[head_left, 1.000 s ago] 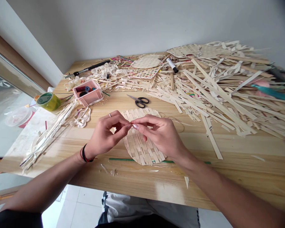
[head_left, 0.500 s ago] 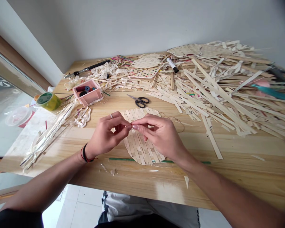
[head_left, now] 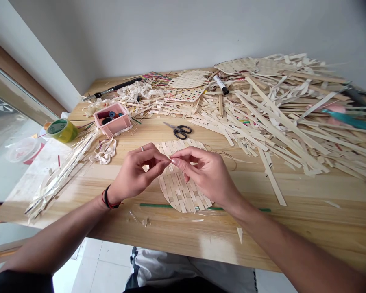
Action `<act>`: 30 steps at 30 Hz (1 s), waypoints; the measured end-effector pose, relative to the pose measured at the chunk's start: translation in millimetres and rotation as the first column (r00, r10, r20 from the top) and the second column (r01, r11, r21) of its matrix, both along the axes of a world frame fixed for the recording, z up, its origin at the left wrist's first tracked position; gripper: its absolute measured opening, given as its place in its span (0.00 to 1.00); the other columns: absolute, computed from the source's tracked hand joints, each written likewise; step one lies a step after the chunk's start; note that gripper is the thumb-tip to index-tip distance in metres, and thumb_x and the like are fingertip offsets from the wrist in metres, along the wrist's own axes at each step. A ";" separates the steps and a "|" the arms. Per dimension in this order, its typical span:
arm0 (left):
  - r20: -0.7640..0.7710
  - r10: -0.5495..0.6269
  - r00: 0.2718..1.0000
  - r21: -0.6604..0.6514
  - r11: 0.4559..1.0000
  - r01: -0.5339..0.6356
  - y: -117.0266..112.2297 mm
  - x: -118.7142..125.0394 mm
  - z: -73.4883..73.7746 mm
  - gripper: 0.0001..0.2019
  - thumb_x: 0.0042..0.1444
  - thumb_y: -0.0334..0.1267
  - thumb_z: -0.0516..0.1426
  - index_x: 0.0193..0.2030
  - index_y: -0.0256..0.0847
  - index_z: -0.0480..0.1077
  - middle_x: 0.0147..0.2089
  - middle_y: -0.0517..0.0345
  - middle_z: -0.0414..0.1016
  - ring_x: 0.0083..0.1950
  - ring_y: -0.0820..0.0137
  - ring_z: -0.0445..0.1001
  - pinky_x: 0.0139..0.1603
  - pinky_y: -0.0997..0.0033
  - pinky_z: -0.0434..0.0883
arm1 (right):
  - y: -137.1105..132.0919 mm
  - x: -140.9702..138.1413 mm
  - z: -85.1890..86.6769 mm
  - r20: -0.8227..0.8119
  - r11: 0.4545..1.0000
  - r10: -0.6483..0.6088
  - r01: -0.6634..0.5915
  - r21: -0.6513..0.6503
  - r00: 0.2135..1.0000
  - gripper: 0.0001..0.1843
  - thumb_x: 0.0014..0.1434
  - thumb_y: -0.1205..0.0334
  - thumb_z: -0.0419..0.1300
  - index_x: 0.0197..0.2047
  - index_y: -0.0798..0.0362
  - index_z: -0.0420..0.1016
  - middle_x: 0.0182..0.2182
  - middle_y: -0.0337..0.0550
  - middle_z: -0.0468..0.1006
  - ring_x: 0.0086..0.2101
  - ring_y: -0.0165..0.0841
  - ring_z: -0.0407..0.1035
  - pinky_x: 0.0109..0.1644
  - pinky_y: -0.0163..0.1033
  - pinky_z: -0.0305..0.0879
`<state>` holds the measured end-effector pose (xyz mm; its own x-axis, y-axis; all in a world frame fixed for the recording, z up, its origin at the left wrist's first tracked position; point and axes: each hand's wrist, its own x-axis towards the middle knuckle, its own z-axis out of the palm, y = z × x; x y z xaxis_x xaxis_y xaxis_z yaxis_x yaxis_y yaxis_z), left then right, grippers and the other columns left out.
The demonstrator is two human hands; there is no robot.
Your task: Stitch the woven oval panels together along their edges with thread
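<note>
My left hand [head_left: 133,171] and my right hand [head_left: 205,171] meet fingertip to fingertip above a round woven mat of pale strips [head_left: 179,191]. Both hands are pinched shut on something very thin, perhaps a thread or fine strip, too small to name. A ring shows on my left hand and a red and black band on that wrist. The mat lies flat on the wooden table [head_left: 308,211], partly hidden under my hands. A thin green stick [head_left: 154,204] lies under the mat's near edge.
Black scissors [head_left: 179,130] lie just beyond the mat. A pink box of thread spools [head_left: 113,118] and a green tape roll [head_left: 62,130] sit at the left. A big heap of pale strips [head_left: 277,110], more woven mats and a marker [head_left: 221,84] cover the back and right.
Almost nothing: both hands stay pinched together over the mat, with only tiny finger shifts.
</note>
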<state>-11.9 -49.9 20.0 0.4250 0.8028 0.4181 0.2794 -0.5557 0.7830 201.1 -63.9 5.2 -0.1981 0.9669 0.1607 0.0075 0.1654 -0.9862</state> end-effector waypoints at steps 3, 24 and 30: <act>0.004 -0.006 1.000 0.003 1.000 0.006 0.1 0.2 0.1 0.06 0.70 0.35 0.65 0.41 0.39 0.83 0.34 0.57 0.77 0.33 0.73 0.74 0.31 0.75 0.70 | 0.0 0.9 -3.7 -0.010 1.000 0.001 -0.001 0.004 1.000 0.17 0.65 0.46 0.73 0.41 0.53 0.85 0.27 0.38 0.76 0.24 0.28 0.67 0.24 0.34 0.67; -0.035 -0.004 0.999 0.084 0.996 0.007 -0.3 0.7 -0.1 0.05 0.71 0.33 0.64 0.42 0.39 0.82 0.34 0.58 0.77 0.33 0.75 0.73 0.32 0.76 0.70 | -1.4 0.7 -8.0 0.010 0.998 -0.016 0.016 0.055 1.000 0.07 0.67 0.56 0.70 0.42 0.51 0.85 0.27 0.36 0.74 0.28 0.28 0.68 0.31 0.36 0.68; -0.060 -0.001 0.998 0.132 0.991 0.009 -0.4 1.4 1.5 0.05 0.71 0.31 0.64 0.41 0.38 0.81 0.33 0.58 0.77 0.32 0.76 0.73 0.31 0.77 0.69 | -1.1 -0.1 -7.7 0.010 0.998 -0.017 0.017 0.054 1.000 0.08 0.67 0.56 0.70 0.42 0.52 0.85 0.29 0.38 0.77 0.28 0.28 0.67 0.30 0.36 0.69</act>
